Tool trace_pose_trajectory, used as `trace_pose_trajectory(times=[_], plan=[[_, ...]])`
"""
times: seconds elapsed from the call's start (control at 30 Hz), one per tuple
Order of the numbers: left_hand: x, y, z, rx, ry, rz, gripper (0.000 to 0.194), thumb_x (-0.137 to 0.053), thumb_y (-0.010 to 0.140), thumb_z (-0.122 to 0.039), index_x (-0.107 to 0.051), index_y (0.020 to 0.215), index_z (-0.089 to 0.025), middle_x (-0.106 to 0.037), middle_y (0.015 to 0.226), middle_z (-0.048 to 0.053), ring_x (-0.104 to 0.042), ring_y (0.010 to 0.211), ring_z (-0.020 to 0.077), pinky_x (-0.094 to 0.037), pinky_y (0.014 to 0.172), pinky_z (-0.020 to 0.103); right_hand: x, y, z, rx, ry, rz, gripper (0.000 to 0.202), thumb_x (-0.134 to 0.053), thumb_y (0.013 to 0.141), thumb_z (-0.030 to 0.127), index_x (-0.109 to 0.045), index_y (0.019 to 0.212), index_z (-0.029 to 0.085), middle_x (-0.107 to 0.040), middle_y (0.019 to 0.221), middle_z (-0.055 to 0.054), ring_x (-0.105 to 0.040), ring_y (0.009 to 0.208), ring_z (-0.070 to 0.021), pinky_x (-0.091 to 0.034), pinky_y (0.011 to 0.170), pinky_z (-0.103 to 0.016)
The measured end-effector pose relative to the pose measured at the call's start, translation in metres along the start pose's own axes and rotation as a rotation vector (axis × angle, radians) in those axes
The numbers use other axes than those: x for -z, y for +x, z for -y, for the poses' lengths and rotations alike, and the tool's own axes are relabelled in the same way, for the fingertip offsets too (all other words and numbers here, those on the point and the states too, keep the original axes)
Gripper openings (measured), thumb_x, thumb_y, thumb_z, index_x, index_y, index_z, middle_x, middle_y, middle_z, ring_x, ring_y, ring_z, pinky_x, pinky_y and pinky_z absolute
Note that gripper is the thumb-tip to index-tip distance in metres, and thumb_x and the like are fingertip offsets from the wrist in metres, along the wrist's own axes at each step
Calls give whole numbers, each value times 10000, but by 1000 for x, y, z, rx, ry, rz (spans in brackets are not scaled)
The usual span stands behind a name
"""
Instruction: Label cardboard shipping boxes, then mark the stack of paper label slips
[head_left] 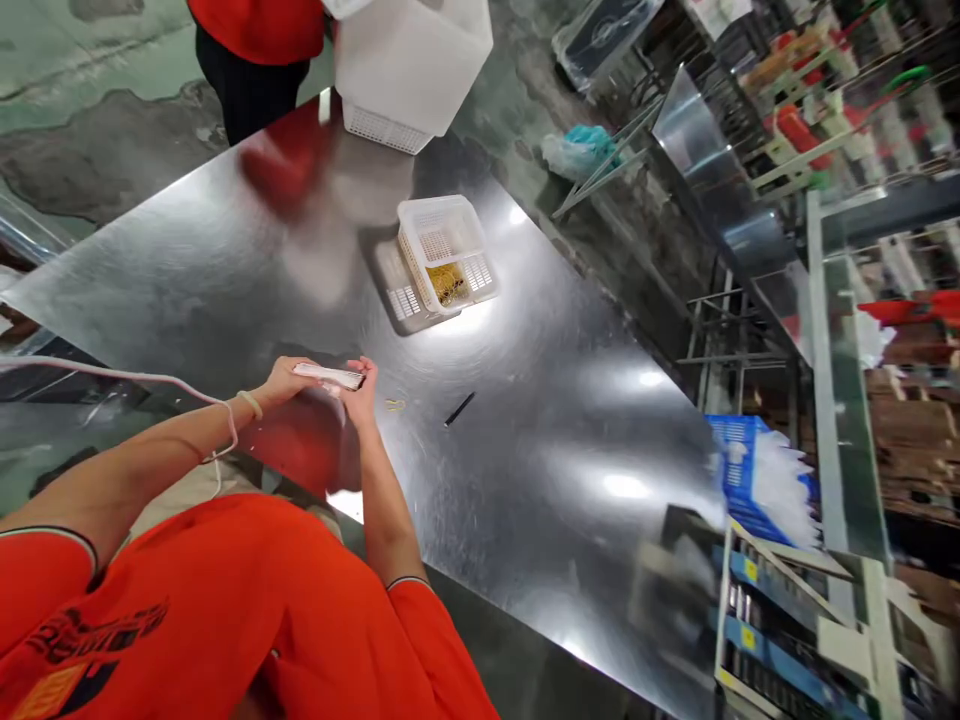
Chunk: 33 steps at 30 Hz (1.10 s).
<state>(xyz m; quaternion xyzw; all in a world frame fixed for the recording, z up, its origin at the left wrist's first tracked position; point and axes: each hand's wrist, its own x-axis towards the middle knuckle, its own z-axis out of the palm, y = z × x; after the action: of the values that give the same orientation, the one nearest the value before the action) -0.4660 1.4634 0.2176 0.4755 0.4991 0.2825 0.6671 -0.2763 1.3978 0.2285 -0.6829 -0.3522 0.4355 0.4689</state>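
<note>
A thin stack of whitish paper slips or cards (330,376) lies between my two hands, above the near edge of the steel table. My left hand (285,380) is closed on the stack's left end. At its right end my right hand (361,395) grips it with bent fingers. What is printed on the stack is too small to read. Just right of my right hand, a few yellow rubber bands (394,405) lie on the metal. Beyond them is a thin black pen-like stick (459,409).
A white plastic basket (407,250) with yellow rubber bands in one compartment stands mid-table. Large white bins (409,60) sit at the far corner, beside a person in red (259,30). A blue crate (739,470) and a rack (780,620) are at the right. A pale cord (172,380) crosses my left forearm.
</note>
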Motion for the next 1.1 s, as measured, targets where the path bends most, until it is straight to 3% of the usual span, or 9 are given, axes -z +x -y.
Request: trace_pose_trajectory(times=[0.23,0.37,0.47,0.53,0.67,0.73,0.83,1.0,1.1], plan=[[-6,-13,-16,-298,362,21,513,-826,829,-640,-893,966,-150,-856,915,137,-776,817,280,-644,806,394,49,7,29,172,-641,305,331,-667,850,77,-814,1106,226,-790,1138,-62,-742,1094,-245,-582,1044,-366],[-1,-17,-20,-473,497,84,319,-743,923,-429,-912,1044,-188,-890,1133,145,-795,1069,316,-613,1071,463,45,22,34,309,-839,324,421,-575,902,15,-855,1131,231,-804,1270,-82,-732,1229,-241,-550,1090,-356],[-5,-19,-8,-701,716,189,282,-634,1004,-278,-894,1084,-203,-883,1128,148,-798,1027,281,-617,942,408,58,27,39,361,-946,436,472,-593,916,1,-841,1244,231,-778,1433,-102,-661,1420,-260,-509,1196,-395],[-19,-26,7,-860,898,201,327,-539,1052,-182,-866,1056,-187,-856,1045,168,-788,949,269,-595,808,378,86,24,46,251,-1040,321,542,-638,940,32,-787,1414,250,-725,1526,-124,-617,1488,-276,-498,1230,-414],[-58,-48,36,-883,1084,100,392,-433,1066,-103,-805,953,-152,-766,895,191,-713,792,287,-515,680,405,178,15,61,-320,-1120,-404,532,-669,1023,194,-661,1552,143,-651,1491,-285,-709,1323,-368,-588,1114,-465],[-74,-56,44,-842,1109,79,385,-430,1070,-106,-780,916,-147,-722,835,183,-669,734,288,-488,661,414,217,18,62,-456,-1099,-519,574,-683,1028,251,-608,1565,61,-639,1432,-361,-744,1206,-412,-610,1047,-521],[-85,-60,49,-798,1136,74,391,-419,1075,-102,-766,897,-136,-668,773,172,-636,689,290,-467,620,415,248,25,58,-458,-953,-455,586,-714,950,158,-630,1527,97,-728,1239,-235,-755,1074,-331,-595,1045,-465],[-88,-61,55,-750,1164,121,307,-544,1096,-246,-806,1070,-88,-710,874,235,-713,814,366,-541,665,458,234,7,46,-343,-570,-318,255,-634,954,222,-743,1172,146,-694,961,-63,-705,898,-200,-611,922,-362],[-84,-68,59,-725,1176,162,403,-747,1048,-389,-799,1269,-55,-762,1092,317,-752,1005,447,-611,798,515,192,-29,32,-192,-217,-199,413,-795,851,316,-721,1246,222,-706,1016,-24,-728,931,-189,-644,900,-354]])
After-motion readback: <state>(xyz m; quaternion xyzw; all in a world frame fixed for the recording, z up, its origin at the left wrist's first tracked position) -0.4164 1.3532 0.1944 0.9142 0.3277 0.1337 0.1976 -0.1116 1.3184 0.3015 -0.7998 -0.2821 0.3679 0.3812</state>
